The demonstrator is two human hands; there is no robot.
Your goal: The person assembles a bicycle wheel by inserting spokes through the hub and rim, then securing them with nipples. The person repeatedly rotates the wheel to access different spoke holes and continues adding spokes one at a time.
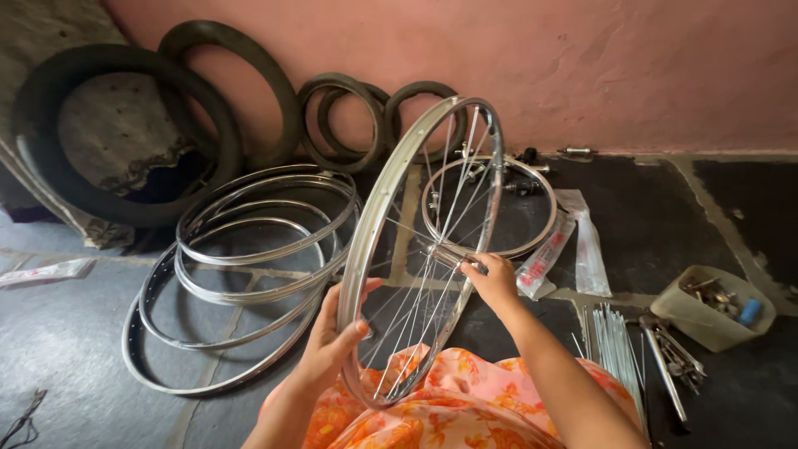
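1. My left hand (332, 345) grips the spoked wheel (424, 249) at its lower rim, fingers wrapped round it.
2. My right hand (495, 283) is at the hub (445, 254), fingers pinching it.
3. Wheel stands upright on my lap, over orange cloth (465, 407).
4. Bare rims (249, 274) stacked on floor to the left; loose spokes (619, 345) to the right.

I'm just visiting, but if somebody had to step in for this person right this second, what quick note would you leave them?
Left hand: gripping the rim of the spoked wheel, which stands tilted on the lap.
Right hand: fingers at the hub.
Nearby: bare rims stacked on the floor to the left, loose spokes to the right, a tub of small parts, tyres against the wall.
Done: many spokes already laced.
Left: cannot tell whether any are missing or loose.
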